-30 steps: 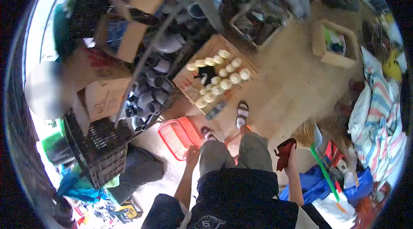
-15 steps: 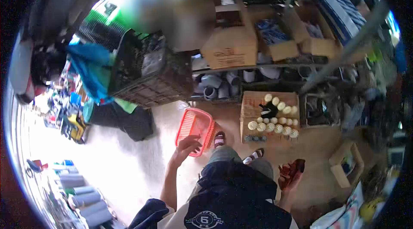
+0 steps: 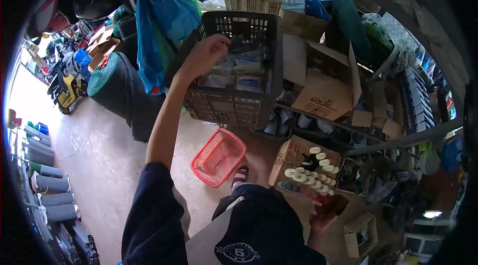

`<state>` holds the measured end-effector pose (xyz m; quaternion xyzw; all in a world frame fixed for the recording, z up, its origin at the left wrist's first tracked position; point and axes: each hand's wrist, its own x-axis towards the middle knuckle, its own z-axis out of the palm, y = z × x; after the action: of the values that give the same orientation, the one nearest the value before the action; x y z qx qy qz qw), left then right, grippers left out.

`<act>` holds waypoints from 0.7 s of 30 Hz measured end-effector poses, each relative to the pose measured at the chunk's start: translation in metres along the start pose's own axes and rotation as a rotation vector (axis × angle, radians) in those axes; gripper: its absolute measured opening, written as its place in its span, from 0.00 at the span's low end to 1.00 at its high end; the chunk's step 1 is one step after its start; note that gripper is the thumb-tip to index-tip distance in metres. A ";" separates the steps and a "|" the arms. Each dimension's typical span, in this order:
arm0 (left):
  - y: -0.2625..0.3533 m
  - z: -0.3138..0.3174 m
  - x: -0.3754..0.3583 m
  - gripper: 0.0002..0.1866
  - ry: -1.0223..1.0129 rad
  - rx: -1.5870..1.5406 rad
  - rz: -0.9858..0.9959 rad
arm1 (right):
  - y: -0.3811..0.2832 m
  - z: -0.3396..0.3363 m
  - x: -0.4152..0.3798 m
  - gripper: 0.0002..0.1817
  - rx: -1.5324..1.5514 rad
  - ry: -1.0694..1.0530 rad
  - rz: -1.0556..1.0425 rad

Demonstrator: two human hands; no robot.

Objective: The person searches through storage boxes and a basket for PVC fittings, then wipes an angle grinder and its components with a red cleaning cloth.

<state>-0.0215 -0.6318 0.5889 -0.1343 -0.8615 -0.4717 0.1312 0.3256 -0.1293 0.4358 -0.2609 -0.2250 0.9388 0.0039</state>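
Note:
My left hand (image 3: 205,57) reaches over the near left side of a black plastic crate (image 3: 229,98), its fingers loosely bent and holding nothing visible. Inside the crate are clear plastic packets (image 3: 247,66), just below and to the right of the fingers. Low on the right, my right hand (image 3: 322,221) is closed around a dark red, shiny bundle (image 3: 332,206); its exact kind does not show. Just beyond that hand, a cardboard box (image 3: 282,161) carries rows of cream-coloured ribbed pieces (image 3: 308,177).
A red plastic basket (image 3: 198,164) sits on the floor by my foot. Open cardboard boxes (image 3: 318,97) line the shelf to the right of the crate. A rolled dark net (image 3: 119,88) leans at left, beside a hanging blue plastic bag (image 3: 149,41). Grey rolls (image 3: 52,184) lie far left.
My left hand has risen from over the red basket to the black crate. The view has shifted toward the crate, and the right hand still holds the dark red bundle.

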 end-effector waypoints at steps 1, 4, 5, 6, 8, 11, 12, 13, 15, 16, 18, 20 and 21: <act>-0.025 0.003 0.023 0.12 -0.052 0.109 0.026 | 0.004 -0.008 0.007 0.20 0.018 -0.096 -0.009; -0.085 0.031 0.076 0.14 -0.236 0.125 0.088 | 0.017 -0.045 0.012 0.18 0.146 -0.338 -0.016; -0.102 0.045 0.096 0.15 -0.298 0.082 0.113 | 0.022 -0.035 0.015 0.17 0.219 -0.418 0.004; -0.120 0.063 0.111 0.15 -0.343 0.148 0.128 | 0.028 -0.027 0.011 0.17 0.190 -0.337 -0.080; -0.133 0.093 0.135 0.15 -0.431 0.283 0.162 | 0.041 -0.003 0.000 0.19 0.112 -0.160 -0.236; -0.127 0.131 0.146 0.19 -0.585 0.190 -0.304 | 0.048 -0.012 -0.013 0.26 0.295 -0.146 -0.217; -0.129 0.145 0.153 0.21 -0.634 0.081 -0.495 | 0.051 -0.021 -0.014 0.29 0.277 -0.212 -0.259; -0.154 0.165 0.160 0.22 -0.637 0.050 -0.549 | 0.055 -0.028 -0.017 0.31 0.255 -0.279 -0.300; -0.256 0.221 0.190 0.25 -0.640 0.082 -0.418 | 0.062 -0.036 -0.027 0.31 0.194 -0.229 -0.396; -0.325 0.253 0.211 0.27 -0.662 0.166 -0.160 | 0.065 -0.042 -0.033 0.32 0.207 -0.196 -0.420; -0.354 0.274 0.218 0.28 -0.648 0.124 -0.192 | 0.073 -0.055 -0.044 0.32 0.279 -0.123 -0.448; -0.278 0.258 0.197 0.27 -0.421 -0.129 -0.793 | 0.079 -0.068 -0.053 0.31 0.342 -0.076 -0.458; -0.256 0.248 0.191 0.27 -0.429 -0.148 -0.787 | 0.080 -0.073 -0.056 0.31 0.343 -0.066 -0.459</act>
<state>-0.3144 -0.5335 0.3278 0.0999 -0.8187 -0.5075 -0.2494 0.4193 -0.1774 0.3733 -0.1681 -0.1161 0.9456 0.2532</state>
